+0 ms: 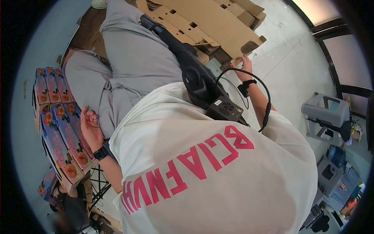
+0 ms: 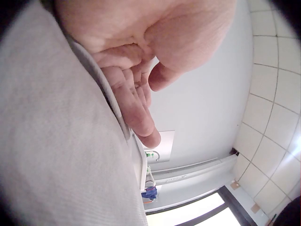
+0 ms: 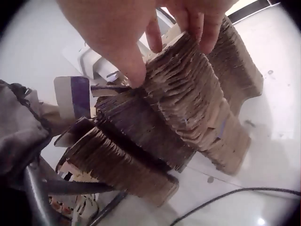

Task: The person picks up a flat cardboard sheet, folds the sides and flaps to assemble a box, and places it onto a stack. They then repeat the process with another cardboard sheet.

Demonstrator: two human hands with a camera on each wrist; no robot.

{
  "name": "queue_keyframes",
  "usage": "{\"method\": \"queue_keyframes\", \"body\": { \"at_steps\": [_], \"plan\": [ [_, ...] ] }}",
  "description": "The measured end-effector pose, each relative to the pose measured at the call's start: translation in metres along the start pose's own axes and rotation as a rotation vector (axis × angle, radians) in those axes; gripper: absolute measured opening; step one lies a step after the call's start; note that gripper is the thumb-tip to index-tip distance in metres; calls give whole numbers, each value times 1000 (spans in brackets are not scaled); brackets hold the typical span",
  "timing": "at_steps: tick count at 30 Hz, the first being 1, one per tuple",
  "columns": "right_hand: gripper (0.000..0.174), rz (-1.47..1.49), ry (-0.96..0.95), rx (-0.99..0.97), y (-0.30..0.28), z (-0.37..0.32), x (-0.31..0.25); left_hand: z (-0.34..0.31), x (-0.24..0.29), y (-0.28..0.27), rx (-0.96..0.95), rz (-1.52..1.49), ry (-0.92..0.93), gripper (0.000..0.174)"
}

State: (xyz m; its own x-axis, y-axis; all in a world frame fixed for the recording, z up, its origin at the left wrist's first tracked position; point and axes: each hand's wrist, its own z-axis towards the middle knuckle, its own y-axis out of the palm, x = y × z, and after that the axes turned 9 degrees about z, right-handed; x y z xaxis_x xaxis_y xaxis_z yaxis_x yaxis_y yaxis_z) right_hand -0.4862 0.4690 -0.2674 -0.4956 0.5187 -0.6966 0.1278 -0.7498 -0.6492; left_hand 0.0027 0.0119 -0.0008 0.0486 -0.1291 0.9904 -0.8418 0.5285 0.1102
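In the head view my right hand (image 1: 243,68) reaches to the edge of a large pile of flattened cardboard boxes (image 1: 206,27). The right wrist view shows that hand (image 3: 155,33) from close up. Its thumb and fingers are spread at the upper edge of a thick stack of brown cardboard (image 3: 188,94), fingertips right at the sheets. A darker, purple-printed stack (image 3: 141,122) lies beside it. My left hand (image 1: 91,124) lies palm up by the grey trousers (image 1: 128,66), fingers loosely curled. The left wrist view shows this hand (image 2: 127,89) holding nothing.
Peach-printed cartons (image 1: 64,140) stand in rows beside the left hand. A black device (image 1: 224,111) with a cable (image 1: 269,93) sits at the lap. Grey plastic stools (image 1: 327,113) stand on the tiled floor to the right. Another person (image 1: 70,210) is at lower left.
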Motion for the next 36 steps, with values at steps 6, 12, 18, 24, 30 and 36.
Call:
{"method": "queue_keyframes", "body": {
  "at_steps": [6,12,18,24,30,36],
  "plan": [
    [60,-36,61,-152,-11,11,-8,0,1,2,0,13,8,42],
    [72,-75,232,-305,-1,38,-11,-2,2,3,0,0,6,41],
    [79,-180,151,-155,18,26,-15,-1,-1,1,-1,9,19,39],
    [69,-180,194,-141,19,23,-24,-2,0,5,16,12,17,38],
    [80,687,366,150,43,17,49,-4,2,5,28,1,-2,39],
    [92,1193,1031,-168,30,16,2,-1,2,4,16,-3,-7,39]
  ]
}}
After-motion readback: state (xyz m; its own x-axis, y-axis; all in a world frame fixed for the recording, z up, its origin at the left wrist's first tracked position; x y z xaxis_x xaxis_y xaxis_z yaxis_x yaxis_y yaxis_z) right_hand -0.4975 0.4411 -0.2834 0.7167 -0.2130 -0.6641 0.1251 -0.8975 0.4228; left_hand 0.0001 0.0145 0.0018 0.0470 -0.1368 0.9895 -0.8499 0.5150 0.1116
